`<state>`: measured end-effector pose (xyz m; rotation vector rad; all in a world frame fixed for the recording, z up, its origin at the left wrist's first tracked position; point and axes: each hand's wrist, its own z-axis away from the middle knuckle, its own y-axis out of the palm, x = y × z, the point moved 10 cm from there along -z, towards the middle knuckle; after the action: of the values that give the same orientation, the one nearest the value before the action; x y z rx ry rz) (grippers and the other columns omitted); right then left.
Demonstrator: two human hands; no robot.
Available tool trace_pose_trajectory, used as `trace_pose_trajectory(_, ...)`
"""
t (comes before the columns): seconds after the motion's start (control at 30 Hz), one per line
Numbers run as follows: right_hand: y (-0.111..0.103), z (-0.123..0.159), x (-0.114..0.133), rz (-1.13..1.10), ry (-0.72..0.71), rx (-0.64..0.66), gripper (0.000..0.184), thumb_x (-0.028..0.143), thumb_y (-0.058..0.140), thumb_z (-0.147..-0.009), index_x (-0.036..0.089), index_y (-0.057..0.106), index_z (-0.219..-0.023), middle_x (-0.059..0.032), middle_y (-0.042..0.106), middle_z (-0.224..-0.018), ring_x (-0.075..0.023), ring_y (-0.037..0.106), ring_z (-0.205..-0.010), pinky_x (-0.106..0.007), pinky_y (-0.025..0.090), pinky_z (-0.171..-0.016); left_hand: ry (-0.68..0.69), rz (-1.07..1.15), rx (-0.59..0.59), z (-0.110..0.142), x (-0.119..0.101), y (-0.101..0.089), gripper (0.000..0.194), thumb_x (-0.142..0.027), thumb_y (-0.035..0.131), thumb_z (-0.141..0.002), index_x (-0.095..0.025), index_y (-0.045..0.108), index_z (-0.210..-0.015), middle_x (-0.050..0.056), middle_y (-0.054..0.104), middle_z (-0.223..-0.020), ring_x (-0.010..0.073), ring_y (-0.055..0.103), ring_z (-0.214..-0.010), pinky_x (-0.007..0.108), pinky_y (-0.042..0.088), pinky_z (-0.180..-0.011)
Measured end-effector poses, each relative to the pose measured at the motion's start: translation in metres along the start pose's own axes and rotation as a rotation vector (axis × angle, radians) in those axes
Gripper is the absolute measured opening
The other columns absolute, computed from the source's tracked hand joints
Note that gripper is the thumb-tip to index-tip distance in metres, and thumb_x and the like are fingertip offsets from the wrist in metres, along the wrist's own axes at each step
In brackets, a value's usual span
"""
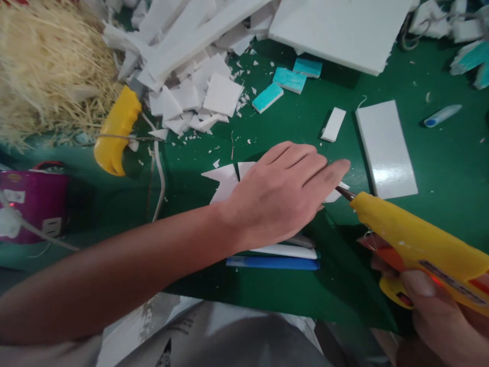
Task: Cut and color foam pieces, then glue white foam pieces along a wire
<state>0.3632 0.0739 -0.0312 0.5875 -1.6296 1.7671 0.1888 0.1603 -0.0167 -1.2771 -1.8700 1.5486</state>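
My right hand (439,306) grips a yellow hot glue gun (416,234) with an orange trigger and a small red light. Its metal nozzle points left and reaches the fingertips of my left hand (282,188). That hand is back-up over the table, fingers curled down and together, closed on a white foam piece (338,193) that peeks out by the nozzle. Left of the hand lies a pointed, star-like white foam cutout (225,183). My palm hides most of what is under it. Below it lie a blue pen (273,263) and a white one (286,251).
Foam offcuts (221,94) pile at the back beside a big foam sheet (340,30). Turquoise foam pieces (267,98), a white box (387,148) and a small white block (334,124) lie behind my hands. A yellow handle (116,132), straw (53,66) and purple device (34,204) are left.
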Motion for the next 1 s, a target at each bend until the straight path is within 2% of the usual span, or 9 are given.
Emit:
trace_pose_trajectory(0.1, 0.0, 0.006, -0.017, -0.008, -0.018, 0.056, 0.017, 0.028, 0.079, -0.09, 0.036, 0.083, -0.104, -0.0064, 0.086, -0.101, -0.0332, 0.084, -0.094, -0.044, 0.072, -0.082, -0.042, 0.017, -0.006, 0.001, 0.005, -0.001, 0.045, -0.021, 0.053, -0.107, -0.01, 0.057, -0.151, 0.016, 0.074, -0.131, 0.0318, 0.067, -0.13, 0.052, 0.056, -0.112)
trace_pose_trajectory(0.13, -0.006, 0.008, -0.017, -0.041, -0.067, 0.008, 0.008, 0.035, 0.079, -0.089, 0.037, 0.083, -0.096, -0.0035, 0.085, -0.091, -0.0308, 0.084, -0.083, -0.039, 0.071, -0.07, -0.055, 0.022, -0.017, 0.002, 0.006, -0.003, 0.045, -0.022, 0.054, -0.107, -0.012, 0.058, -0.151, 0.016, 0.073, -0.131, 0.0327, 0.067, -0.13, 0.053, 0.056, -0.112)
trace_pose_trajectory(0.17, -0.005, 0.01, -0.018, -0.07, -0.07, 0.008, 0.007, 0.038, 0.077, -0.091, 0.037, 0.083, -0.095, -0.0032, 0.086, -0.092, -0.0306, 0.084, -0.082, -0.039, 0.071, -0.069, -0.061, 0.025, -0.029, 0.003, 0.007, -0.006, 0.046, -0.023, 0.055, -0.106, -0.012, 0.058, -0.151, 0.016, 0.074, -0.131, 0.0331, 0.068, -0.13, 0.054, 0.055, -0.112)
trace_pose_trajectory(0.3, -0.004, 0.013, -0.015, -0.206, 0.118, -0.101, 0.017, 0.051, 0.075, -0.095, 0.038, 0.085, -0.094, -0.0055, 0.086, -0.094, -0.0322, 0.083, -0.088, -0.045, 0.071, -0.085, -0.096, 0.057, -0.051, 0.011, 0.014, -0.015, 0.047, -0.023, 0.058, -0.105, -0.01, 0.057, -0.15, 0.015, 0.074, -0.13, 0.0307, 0.069, -0.128, 0.049, 0.055, -0.111)
trace_pose_trajectory(0.43, -0.008, 0.01, 0.003, -0.255, 0.121, -0.263, 0.022, 0.058, 0.077, -0.093, 0.039, 0.083, -0.084, -0.0011, 0.084, -0.088, -0.0261, 0.082, -0.085, -0.036, 0.068, -0.082, -0.121, 0.103, -0.044, 0.022, 0.023, -0.016, 0.048, -0.023, 0.061, -0.105, -0.006, 0.056, -0.149, 0.015, 0.075, -0.129, 0.0296, 0.069, -0.126, 0.045, 0.054, -0.108)
trace_pose_trajectory(0.6, 0.009, -0.008, 0.009, -0.305, -0.027, -0.078, 0.023, 0.054, 0.086, -0.084, 0.032, 0.089, -0.09, -0.0055, 0.084, -0.081, -0.0274, 0.081, -0.067, -0.031, 0.067, -0.058, -0.09, 0.1, -0.043, 0.024, 0.029, -0.011, 0.046, -0.023, 0.06, -0.106, -0.009, 0.056, -0.15, 0.013, 0.075, -0.128, 0.0258, 0.068, -0.126, 0.041, 0.053, -0.11)
trace_pose_trajectory(0.77, 0.006, -0.008, 0.01, -0.201, 0.069, -0.178, 0.039, 0.068, 0.08, -0.086, 0.03, 0.088, -0.091, -0.0066, 0.086, -0.087, -0.0267, 0.084, -0.079, -0.033, 0.071, -0.074, -0.028, 0.108, -0.025, 0.024, 0.022, -0.014, 0.045, -0.016, 0.059, -0.104, -0.008, 0.057, -0.149, 0.013, 0.075, -0.127, 0.0243, 0.068, -0.126, 0.039, 0.052, -0.111)
trace_pose_trajectory(0.9, 0.016, -0.018, 0.029, -0.224, -0.089, -0.054, 0.04, 0.07, 0.08, -0.085, 0.031, 0.087, -0.084, -0.0042, 0.083, -0.074, -0.0237, 0.08, -0.059, -0.026, 0.064, -0.05, -0.033, 0.11, 0.007, 0.03, 0.025, -0.02, 0.043, -0.021, 0.062, -0.105, -0.007, 0.061, -0.145, 0.017, 0.075, -0.131, 0.0272, 0.068, -0.13, 0.042, 0.053, -0.112)
trace_pose_trajectory(1.0, 0.012, -0.022, 0.025, -0.164, -0.142, -0.033, 0.029, 0.062, 0.082, -0.087, 0.034, 0.088, -0.091, -0.0028, 0.084, -0.075, -0.0227, 0.078, -0.056, -0.024, 0.06, -0.045, -0.106, 0.108, 0.01, 0.035, 0.041, -0.022, 0.036, -0.021, 0.06, -0.105, -0.009, 0.067, -0.138, 0.017, 0.074, -0.136, 0.0293, 0.067, -0.133, 0.044, 0.054, -0.112)
